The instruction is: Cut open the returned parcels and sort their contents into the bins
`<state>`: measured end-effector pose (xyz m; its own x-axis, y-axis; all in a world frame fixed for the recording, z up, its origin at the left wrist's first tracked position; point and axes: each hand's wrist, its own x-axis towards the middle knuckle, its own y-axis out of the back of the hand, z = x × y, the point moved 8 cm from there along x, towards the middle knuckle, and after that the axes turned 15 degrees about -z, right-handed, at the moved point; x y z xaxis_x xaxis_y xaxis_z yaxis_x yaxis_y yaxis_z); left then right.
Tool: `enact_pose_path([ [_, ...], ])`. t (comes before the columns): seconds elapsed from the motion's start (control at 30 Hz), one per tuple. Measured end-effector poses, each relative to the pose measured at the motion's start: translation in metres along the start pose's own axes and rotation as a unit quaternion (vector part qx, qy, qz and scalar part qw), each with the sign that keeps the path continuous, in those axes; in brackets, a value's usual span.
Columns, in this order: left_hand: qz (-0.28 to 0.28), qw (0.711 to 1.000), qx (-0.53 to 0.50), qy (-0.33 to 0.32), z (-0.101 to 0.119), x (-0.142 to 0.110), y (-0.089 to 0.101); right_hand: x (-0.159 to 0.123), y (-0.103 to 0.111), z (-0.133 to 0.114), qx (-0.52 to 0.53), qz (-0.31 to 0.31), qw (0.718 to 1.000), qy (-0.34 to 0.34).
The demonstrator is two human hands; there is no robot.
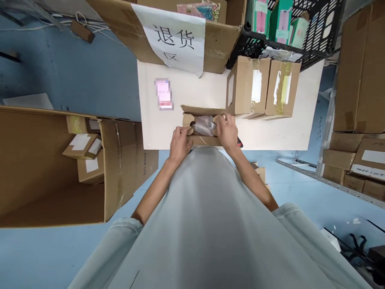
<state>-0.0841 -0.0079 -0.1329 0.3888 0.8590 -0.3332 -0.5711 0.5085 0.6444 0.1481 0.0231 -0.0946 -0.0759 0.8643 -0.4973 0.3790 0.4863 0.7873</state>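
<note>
Both hands were right on it, and the open carton (206, 141) sat at the near edge of the white table (264, 134), the wrapped item (204, 125) lying lengthwise inside! Left hand (179, 142) first: narrow, thumb and fingers bent round the carton's near left corner. At the carton's right end, the right hand (227, 130) had its fingers curled over the end flap (214, 130), though whether they pinched the cardboard or merely pressed it, you could not tell. The step in hand looked like managing the flaps, and this was one for patience: the left grip needed to steady the carton while the right fingers worked the flap at its crease, no tugging. The item nearly spanned the carton end to end, so fingertips did best on cardboard, lest the grey wrapping snag. And that near edge mattered: a hard pull toward the body could have tipped the carton off. Just beyond the carton to the right stood a pair of taped cartons (266, 90), close to the right knuckles, so short, low motions suited best.
</note>
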Motion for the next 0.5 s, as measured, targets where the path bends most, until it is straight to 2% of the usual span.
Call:
enact_pose_path([
  [0.13, -0.071, 0.996, 0.048, -0.015, 0.022, 0.017, -0.005, -0.018, -0.032, -0.017, -0.060, -0.134, 0.988, 0.047],
  [0.23, -0.119, 0.988, 0.098, 0.001, 0.029, 0.027, -0.014, -0.013, -0.042, -0.019, -0.113, -0.194, 0.974, 0.032],
  [0.33, -0.138, 0.980, 0.143, 0.009, 0.033, 0.028, -0.015, -0.013, -0.035, -0.017, -0.145, -0.208, 0.967, 0.030],
  [0.4, -0.124, 0.980, 0.158, 0.003, 0.036, 0.023, -0.009, -0.021, -0.026, -0.010, -0.148, -0.198, 0.968, 0.033],
  [0.5, -0.084, 0.984, 0.156, 0.008, 0.034, 0.010, 0.006, -0.038, -0.017, 0.016, -0.131, -0.174, 0.976, 0.006],
])
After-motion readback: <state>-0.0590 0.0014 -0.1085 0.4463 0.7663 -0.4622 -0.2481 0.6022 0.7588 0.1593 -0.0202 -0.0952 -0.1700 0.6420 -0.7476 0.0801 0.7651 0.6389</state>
